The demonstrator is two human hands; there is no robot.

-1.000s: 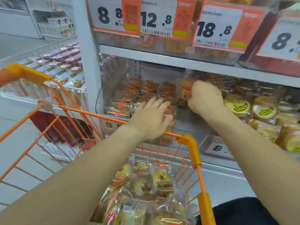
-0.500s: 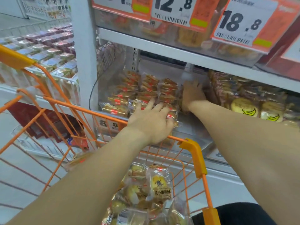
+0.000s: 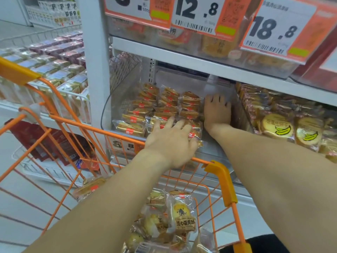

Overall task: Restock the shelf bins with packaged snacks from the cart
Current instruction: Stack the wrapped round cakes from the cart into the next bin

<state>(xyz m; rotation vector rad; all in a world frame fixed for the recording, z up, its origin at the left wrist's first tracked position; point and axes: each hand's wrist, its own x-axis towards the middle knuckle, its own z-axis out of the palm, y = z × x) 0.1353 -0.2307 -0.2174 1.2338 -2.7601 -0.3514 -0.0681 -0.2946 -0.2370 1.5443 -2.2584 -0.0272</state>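
Clear plastic shelf bin, crinkly wrapped snacks, left hand and right hand flat, fingers spread

Glossy clear film snack packets, transparent, probably plastic bin, orange-coated wire cart, matt white shelf

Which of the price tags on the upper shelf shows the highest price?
The rightmost tag, reading 18.8. The tag left of it reads 12.8, and the far-left one is cut off by the frame.
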